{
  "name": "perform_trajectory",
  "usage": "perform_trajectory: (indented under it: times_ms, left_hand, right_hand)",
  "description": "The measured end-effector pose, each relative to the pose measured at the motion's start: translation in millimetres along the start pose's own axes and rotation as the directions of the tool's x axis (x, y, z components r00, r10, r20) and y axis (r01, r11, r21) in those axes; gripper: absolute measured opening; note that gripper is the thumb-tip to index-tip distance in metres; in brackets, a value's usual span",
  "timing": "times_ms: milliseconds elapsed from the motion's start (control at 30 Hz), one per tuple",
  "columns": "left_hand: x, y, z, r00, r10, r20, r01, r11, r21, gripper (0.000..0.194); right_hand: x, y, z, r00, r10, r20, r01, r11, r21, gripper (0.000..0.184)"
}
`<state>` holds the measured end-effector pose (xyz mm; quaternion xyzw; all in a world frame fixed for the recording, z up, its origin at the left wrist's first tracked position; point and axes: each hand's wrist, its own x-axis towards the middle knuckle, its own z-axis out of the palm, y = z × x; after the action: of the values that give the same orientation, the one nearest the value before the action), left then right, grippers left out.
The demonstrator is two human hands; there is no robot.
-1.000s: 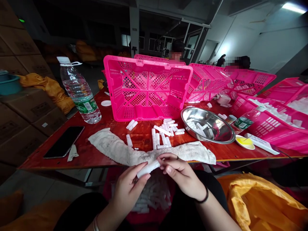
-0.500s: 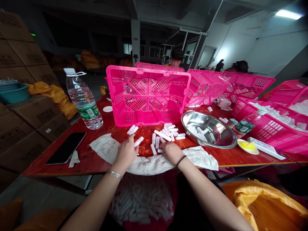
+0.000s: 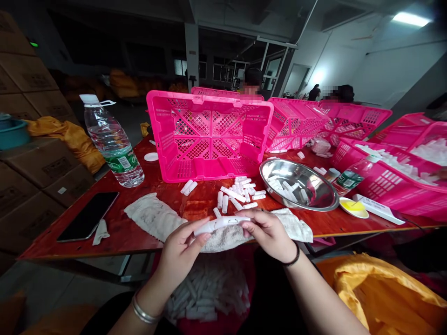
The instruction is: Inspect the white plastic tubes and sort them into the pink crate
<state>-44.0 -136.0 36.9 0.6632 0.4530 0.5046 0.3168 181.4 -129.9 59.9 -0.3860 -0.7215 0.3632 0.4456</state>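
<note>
My left hand and my right hand are raised over the front edge of the table, in front of my body. Between them a white plastic tube lies level, pinched at both ends by thumbs and fingers. It looks like two short tubes end to end; whether they are joined I cannot tell. Just beyond, a pile of loose white tubes rests on the red table. Two more tubes lie to the left of that pile. Under my hands is a white towel along the edge.
An empty pink crate stands on its side behind the tubes. At right are a steel bowl with tubes, a dish of yellow stuff and filled pink crates. A water bottle and phone are at left. Several people sit beyond.
Both hands have come back towards me and together, off the tabletop. My right hand has left the pile, and the white tubes are now held between both hands. The view has shifted slightly.
</note>
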Motion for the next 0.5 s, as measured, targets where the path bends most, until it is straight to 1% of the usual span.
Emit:
perform_trajectory:
  times_ms: [33, 67, 100, 133, 167, 200, 233, 267, 300, 367, 400, 433, 467, 500]
  left_hand:
    - [-1, 1, -1.2, 0.989, 0.147, 0.004, -0.147, 0.985, 0.086, 0.028]
    - [-2, 3, -1.8, 0.952, 0.306, 0.014, -0.304, 0.938, 0.163, 0.031]
    - [-2, 4, -2.1, 0.892, 0.451, 0.025, -0.445, 0.867, 0.223, 0.035]
    - [-3, 5, -1.9, 0.827, 0.561, 0.032, -0.549, 0.794, 0.263, 0.040]
    - [-4, 6, -1.5, 0.778, 0.628, 0.028, -0.608, 0.740, 0.290, 0.043]
    - [-4, 6, -1.0, 0.756, 0.654, 0.018, -0.627, 0.715, 0.309, 0.045]
    - [-4, 5, -0.3, 0.759, 0.651, 0.008, -0.619, 0.716, 0.322, 0.044]
    - [-5, 5, 0.5, 0.780, 0.626, 0.001, -0.591, 0.736, 0.329, 0.043]
    - [-5, 3, 1.3, 0.817, 0.576, -0.001, -0.544, 0.771, 0.331, 0.042]
    - [-6, 0, 2.9, 0.906, 0.423, 0.028, -0.412, 0.864, 0.289, 0.039]
    - [-6, -1, 3.8, 0.941, 0.332, 0.057, -0.336, 0.908, 0.250, 0.037]
    - [-7, -2, 4.5, 0.964, 0.251, 0.084, -0.263, 0.941, 0.213, 0.034]
    - [-8, -3, 5.3, 0.975, 0.201, 0.097, -0.217, 0.958, 0.190, 0.031]
    - [-9, -3, 5.9, 0.976, 0.196, 0.089, -0.210, 0.960, 0.184, 0.029]
  right_hand:
    - [0, -4, -2, 0.997, 0.016, 0.077, -0.014, 0.999, -0.036, 0.021]
    - [0, -7, -2, 0.989, 0.050, 0.141, -0.044, 0.998, -0.046, 0.022]
    - [-1, -9, -1, 0.979, 0.091, 0.185, -0.087, 0.996, -0.030, 0.025]
    - [-1, -11, 3, 0.970, 0.131, 0.203, -0.135, 0.991, 0.009, 0.028]
    - [-2, -11, 7, 0.968, 0.163, 0.189, -0.179, 0.981, 0.071, 0.029]
    - [-3, -10, 12, 0.972, 0.184, 0.148, -0.205, 0.968, 0.146, 0.029]
    - [-4, -8, 16, 0.976, 0.195, 0.092, -0.211, 0.953, 0.219, 0.027]
    - [-5, -6, 19, 0.980, 0.197, 0.027, -0.196, 0.940, 0.278, 0.026]
    - [-6, -4, 22, 0.981, 0.191, -0.037, -0.170, 0.935, 0.311, 0.025]
    - [-8, -1, 24, 0.978, 0.171, -0.121, -0.127, 0.942, 0.309, 0.022]
    - [-8, 1, 24, 0.977, 0.162, -0.137, -0.117, 0.950, 0.288, 0.020]
    - [-9, 1, 23, 0.978, 0.155, -0.140, -0.114, 0.957, 0.265, 0.020]
    - [-9, 2, 23, 0.979, 0.152, -0.134, -0.115, 0.962, 0.248, 0.020]
    - [-8, 2, 22, 0.981, 0.155, -0.121, -0.122, 0.962, 0.244, 0.020]
